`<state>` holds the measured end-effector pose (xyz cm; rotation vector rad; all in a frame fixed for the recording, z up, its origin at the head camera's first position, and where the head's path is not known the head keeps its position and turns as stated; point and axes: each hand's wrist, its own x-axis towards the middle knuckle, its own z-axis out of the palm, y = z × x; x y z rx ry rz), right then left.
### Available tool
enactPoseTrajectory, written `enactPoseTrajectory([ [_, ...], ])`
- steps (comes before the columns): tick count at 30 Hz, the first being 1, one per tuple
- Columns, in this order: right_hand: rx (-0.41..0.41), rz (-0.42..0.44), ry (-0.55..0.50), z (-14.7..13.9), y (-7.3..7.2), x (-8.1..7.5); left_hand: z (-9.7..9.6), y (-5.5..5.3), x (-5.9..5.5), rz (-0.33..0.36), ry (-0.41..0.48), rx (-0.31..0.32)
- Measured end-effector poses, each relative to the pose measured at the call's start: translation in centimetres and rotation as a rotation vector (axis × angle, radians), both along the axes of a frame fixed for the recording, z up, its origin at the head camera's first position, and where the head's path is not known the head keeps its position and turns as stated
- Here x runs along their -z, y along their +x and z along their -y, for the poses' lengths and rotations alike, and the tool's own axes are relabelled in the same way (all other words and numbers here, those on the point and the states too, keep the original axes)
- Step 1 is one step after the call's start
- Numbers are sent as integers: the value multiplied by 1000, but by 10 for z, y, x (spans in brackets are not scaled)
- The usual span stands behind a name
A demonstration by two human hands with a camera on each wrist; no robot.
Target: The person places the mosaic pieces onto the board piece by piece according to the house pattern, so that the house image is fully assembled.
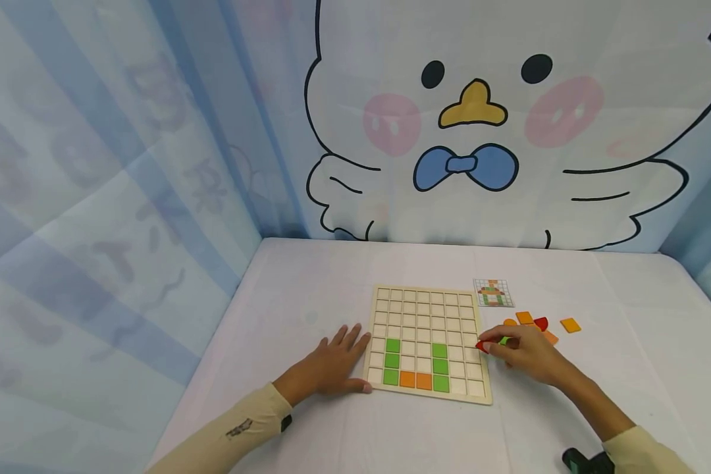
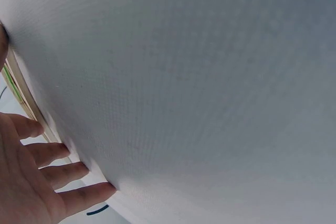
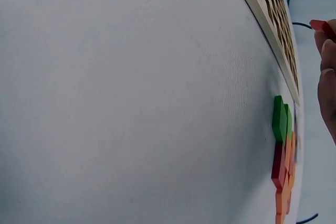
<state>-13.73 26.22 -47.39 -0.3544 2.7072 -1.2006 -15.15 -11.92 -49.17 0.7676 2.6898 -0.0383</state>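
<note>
My right hand (image 1: 527,352) pinches a small red piece (image 1: 482,346) between thumb and fingertips, over the right edge of the wooden grid board (image 1: 421,321). That red piece (image 3: 318,24) also shows at the upper right of the right wrist view, above table level. My left hand (image 1: 332,364) lies with fingers spread along the board's left edge, fingertips right at its rim. In the board's lower rows stand two columns of green squares (image 1: 393,361), joined at the bottom by two orange squares (image 1: 416,380). The other cells are bare wood.
Loose pieces lie right of the board, partly behind my right hand: an orange square (image 1: 524,318), a red piece (image 1: 541,323), a green piece (image 3: 280,120) and others. A lone orange tile (image 1: 571,325) sits farther right. A patterned grid card (image 1: 493,293) lies behind them.
</note>
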Motion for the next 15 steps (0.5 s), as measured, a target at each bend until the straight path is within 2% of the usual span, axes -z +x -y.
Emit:
enactPoseTrajectory([
  [6,-71,-11,25,13,-7,4,0,0,0,3,7,-7],
  [15,-194,54,-69,36,-22,13,0,1,-2,4,6,-6],
])
